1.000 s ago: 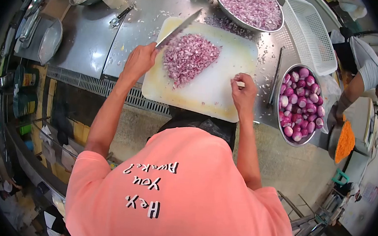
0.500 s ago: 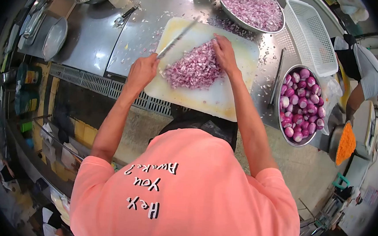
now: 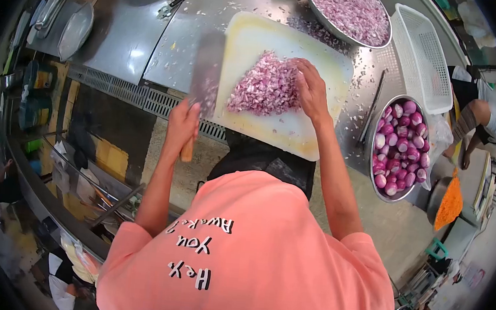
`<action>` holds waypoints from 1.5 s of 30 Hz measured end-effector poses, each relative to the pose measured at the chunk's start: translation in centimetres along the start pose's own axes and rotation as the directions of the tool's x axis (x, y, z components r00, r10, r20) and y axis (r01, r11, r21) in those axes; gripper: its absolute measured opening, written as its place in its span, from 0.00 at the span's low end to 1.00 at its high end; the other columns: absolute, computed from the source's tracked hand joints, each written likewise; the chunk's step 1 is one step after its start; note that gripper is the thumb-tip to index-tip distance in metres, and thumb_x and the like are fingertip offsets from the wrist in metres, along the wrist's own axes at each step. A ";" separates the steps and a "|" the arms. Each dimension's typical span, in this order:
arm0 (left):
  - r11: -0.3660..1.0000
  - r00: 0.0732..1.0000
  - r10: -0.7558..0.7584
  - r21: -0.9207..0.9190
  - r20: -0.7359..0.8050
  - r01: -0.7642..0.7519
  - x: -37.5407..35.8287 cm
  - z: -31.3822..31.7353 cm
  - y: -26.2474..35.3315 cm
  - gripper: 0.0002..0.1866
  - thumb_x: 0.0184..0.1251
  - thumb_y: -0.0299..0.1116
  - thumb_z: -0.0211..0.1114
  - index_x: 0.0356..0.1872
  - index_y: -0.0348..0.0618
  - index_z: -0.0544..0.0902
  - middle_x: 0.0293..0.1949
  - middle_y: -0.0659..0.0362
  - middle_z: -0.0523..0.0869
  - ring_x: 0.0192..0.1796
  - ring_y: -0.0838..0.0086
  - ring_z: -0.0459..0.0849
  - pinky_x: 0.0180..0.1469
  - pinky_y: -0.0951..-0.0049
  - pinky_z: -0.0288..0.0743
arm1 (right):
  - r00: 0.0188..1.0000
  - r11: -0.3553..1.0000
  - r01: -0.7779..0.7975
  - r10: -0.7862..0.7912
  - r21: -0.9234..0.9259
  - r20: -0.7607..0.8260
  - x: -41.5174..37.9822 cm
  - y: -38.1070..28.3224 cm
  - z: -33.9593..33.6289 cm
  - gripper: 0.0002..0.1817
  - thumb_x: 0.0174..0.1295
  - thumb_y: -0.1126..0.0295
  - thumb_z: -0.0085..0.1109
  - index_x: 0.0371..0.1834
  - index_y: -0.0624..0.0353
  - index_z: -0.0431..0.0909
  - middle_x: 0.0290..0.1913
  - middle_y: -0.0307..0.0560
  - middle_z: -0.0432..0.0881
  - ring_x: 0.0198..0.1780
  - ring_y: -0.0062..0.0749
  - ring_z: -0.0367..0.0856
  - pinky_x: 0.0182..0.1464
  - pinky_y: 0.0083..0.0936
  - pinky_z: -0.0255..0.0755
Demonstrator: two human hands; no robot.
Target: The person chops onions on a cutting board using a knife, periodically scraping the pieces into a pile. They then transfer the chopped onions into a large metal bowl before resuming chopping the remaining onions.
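Observation:
A heap of chopped red onion (image 3: 265,86) lies on the white cutting board (image 3: 296,138). Closed around the wooden handle of a cleaver is my left hand (image 3: 182,128), just off the board's left edge. The cleaver's broad blade (image 3: 206,73) shows its flat side, blurred, beside the board. My right hand (image 3: 312,90) rests with bent fingers against the right side of the heap; whether it grips any pieces is hidden. At the top, a steel bowl (image 3: 388,41) is full of chopped onion. Whole peeled red onions (image 3: 401,145) fill an oval steel bowl on the right.
A white perforated basket (image 3: 423,61) stands at the upper right, and a dark thin rod (image 3: 373,106) lies beside the board. Beyond, a person's arm (image 3: 471,150) hangs near a pan of orange shreds (image 3: 449,206). A strainer (image 3: 75,32) lies at the upper left.
The cleaver has swung from above the board to its left side, its flat face now showing. The view has shifted, so the board and bowls appear farther right. A co-worker's legs have come into view.

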State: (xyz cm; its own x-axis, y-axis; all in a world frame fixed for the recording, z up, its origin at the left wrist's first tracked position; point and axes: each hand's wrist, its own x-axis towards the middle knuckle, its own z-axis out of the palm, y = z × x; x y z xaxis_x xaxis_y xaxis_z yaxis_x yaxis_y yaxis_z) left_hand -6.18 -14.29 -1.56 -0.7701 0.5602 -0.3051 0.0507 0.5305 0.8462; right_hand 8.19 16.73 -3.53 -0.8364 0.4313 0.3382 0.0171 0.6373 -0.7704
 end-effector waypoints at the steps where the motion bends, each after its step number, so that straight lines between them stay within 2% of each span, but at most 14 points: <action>1: 0.965 0.989 -0.143 -0.217 0.043 0.149 -1.1 -0.2 -0.6 0.14 0.76 0.42 0.57 0.39 0.39 0.77 0.18 0.57 0.76 0.16 0.70 0.76 0.19 0.69 0.72 | 0.997 1.000 -0.019 0.020 0.004 -0.077 -0.5 -0.5 0.1 0.18 0.68 0.66 0.52 0.56 0.63 0.79 0.58 0.58 0.79 0.64 0.54 0.73 0.69 0.40 0.63; 4: 0.857 0.973 -0.220 -0.464 0.067 0.226 -3.3 2.8 -3.3 0.13 0.78 0.43 0.55 0.43 0.43 0.75 0.18 0.66 0.71 0.16 0.82 0.72 0.16 0.77 0.70 | 0.981 0.999 -0.032 0.026 -0.032 -0.192 -1.9 -1.4 1.5 0.19 0.66 0.67 0.54 0.58 0.62 0.78 0.61 0.58 0.76 0.66 0.56 0.70 0.70 0.43 0.61; 10: 0.800 0.964 -0.135 -0.549 0.228 0.242 -1.4 12.8 0.6 0.09 0.77 0.38 0.55 0.41 0.44 0.71 0.18 0.64 0.73 0.15 0.79 0.73 0.15 0.75 0.71 | 0.953 0.989 -0.060 0.017 -0.132 -0.304 -2.3 -2.2 6.2 0.20 0.67 0.66 0.53 0.60 0.61 0.76 0.64 0.59 0.73 0.69 0.60 0.65 0.72 0.46 0.56; 16: 0.823 0.926 -0.102 -0.493 0.362 0.283 0.4 11.9 4.8 0.06 0.76 0.34 0.54 0.42 0.44 0.72 0.19 0.64 0.72 0.15 0.80 0.72 0.15 0.75 0.69 | 0.869 0.976 -0.147 0.205 0.161 -0.451 -0.7 -2.2 5.9 0.18 0.70 0.66 0.48 0.57 0.63 0.79 0.61 0.61 0.76 0.66 0.57 0.69 0.70 0.43 0.59; 21: 0.812 0.928 -0.091 -0.513 0.362 0.280 0.0 9.2 8.4 0.05 0.76 0.35 0.55 0.44 0.46 0.73 0.18 0.65 0.72 0.14 0.80 0.71 0.14 0.76 0.69 | 0.845 0.983 -0.118 0.175 0.142 -0.506 2.0 -5.5 3.9 0.18 0.71 0.66 0.46 0.56 0.65 0.79 0.60 0.61 0.77 0.63 0.57 0.72 0.67 0.43 0.62; 29: 0.878 0.960 0.181 -0.475 0.212 -0.061 9.1 12.2 22.0 0.05 0.71 0.33 0.57 0.39 0.43 0.74 0.18 0.64 0.72 0.14 0.78 0.72 0.14 0.72 0.68 | 0.739 0.999 -0.028 -0.002 -0.033 -0.673 14.7 -2.0 -6.0 0.20 0.74 0.63 0.41 0.49 0.67 0.81 0.51 0.62 0.83 0.53 0.58 0.80 0.59 0.39 0.70; 32: 0.849 0.945 0.306 -0.482 0.112 -0.217 15.3 16.8 25.8 0.06 0.68 0.32 0.57 0.35 0.40 0.74 0.18 0.61 0.75 0.15 0.76 0.75 0.15 0.70 0.71 | 0.695 0.996 -0.061 -0.007 -0.068 -0.719 19.6 2.6 -10.2 0.17 0.72 0.63 0.43 0.39 0.64 0.79 0.39 0.63 0.81 0.42 0.62 0.78 0.45 0.46 0.70; 34: 0.912 0.934 0.356 -0.225 0.024 -0.342 19.9 19.4 26.9 0.11 0.63 0.30 0.58 0.29 0.30 0.81 0.21 0.43 0.83 0.21 0.60 0.85 0.23 0.60 0.78 | 0.691 0.992 -0.109 0.034 -0.057 -0.722 19.3 4.5 -11.5 0.17 0.72 0.62 0.43 0.39 0.63 0.79 0.39 0.63 0.81 0.42 0.62 0.78 0.45 0.46 0.70; 37: 0.894 0.898 0.439 0.087 0.034 -0.440 20.6 18.9 25.7 0.12 0.62 0.31 0.59 0.31 0.29 0.83 0.27 0.35 0.85 0.26 0.49 0.87 0.30 0.54 0.79 | 0.664 0.984 -0.178 0.102 -0.023 -0.741 17.1 5.2 -12.7 0.18 0.72 0.62 0.46 0.45 0.64 0.81 0.43 0.62 0.82 0.45 0.58 0.80 0.49 0.43 0.70; 38: 0.881 0.875 0.472 0.021 -0.106 -0.472 19.1 18.1 24.6 0.11 0.63 0.30 0.57 0.33 0.29 0.83 0.29 0.36 0.84 0.28 0.42 0.85 0.33 0.52 0.77 | 0.659 0.983 -0.185 0.135 0.015 -0.740 14.3 4.3 -12.3 0.18 0.72 0.61 0.46 0.48 0.64 0.81 0.46 0.61 0.83 0.48 0.55 0.81 0.52 0.41 0.71; 40: 0.833 0.823 0.554 0.067 -0.127 -0.550 17.8 15.2 20.0 0.11 0.67 0.30 0.56 0.36 0.30 0.81 0.26 0.43 0.85 0.26 0.53 0.85 0.31 0.56 0.76 | 0.671 0.971 -0.221 0.219 0.091 -0.709 8.7 3.0 -10.8 0.20 0.72 0.61 0.48 0.54 0.65 0.80 0.52 0.60 0.83 0.55 0.51 0.80 0.58 0.36 0.70; 41: 0.916 0.929 0.371 -0.158 -0.010 -0.368 13.6 12.2 20.5 0.10 0.70 0.31 0.56 0.37 0.31 0.79 0.22 0.52 0.82 0.23 0.66 0.81 0.29 0.63 0.74 | 0.682 0.973 -0.212 0.216 0.094 -0.699 5.7 3.2 -9.5 0.20 0.73 0.61 0.48 0.54 0.66 0.80 0.52 0.59 0.83 0.57 0.51 0.80 0.61 0.36 0.70; 42: 0.930 0.933 0.360 -0.080 0.015 -0.358 13.3 10.1 17.5 0.11 0.71 0.32 0.57 0.35 0.32 0.78 0.22 0.58 0.79 0.23 0.76 0.75 0.27 0.67 0.71 | 0.693 0.974 -0.202 0.214 0.099 -0.688 2.7 3.5 -7.9 0.20 0.73 0.61 0.48 0.54 0.66 0.80 0.53 0.58 0.83 0.58 0.52 0.80 0.63 0.36 0.69; 45: 0.750 0.825 0.561 0.381 0.068 -0.541 13.0 4.0 9.9 0.09 0.70 0.32 0.59 0.35 0.35 0.79 0.21 0.46 0.81 0.19 0.61 0.77 0.25 0.61 0.69 | 0.809 0.925 -0.366 0.264 -0.099 -0.525 -5.3 2.5 -3.2 0.23 0.73 0.61 0.47 0.63 0.64 0.74 0.65 0.60 0.73 0.68 0.57 0.68 0.72 0.45 0.57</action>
State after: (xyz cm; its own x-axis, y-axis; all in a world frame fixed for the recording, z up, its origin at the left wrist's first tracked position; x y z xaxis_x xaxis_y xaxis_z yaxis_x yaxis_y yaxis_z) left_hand -13.19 0.84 1.13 -0.5637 0.8029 0.1938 0.6971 0.3367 0.6330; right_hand 14.42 18.08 -5.56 -0.3848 0.8524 0.3541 0.3763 0.4952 -0.7830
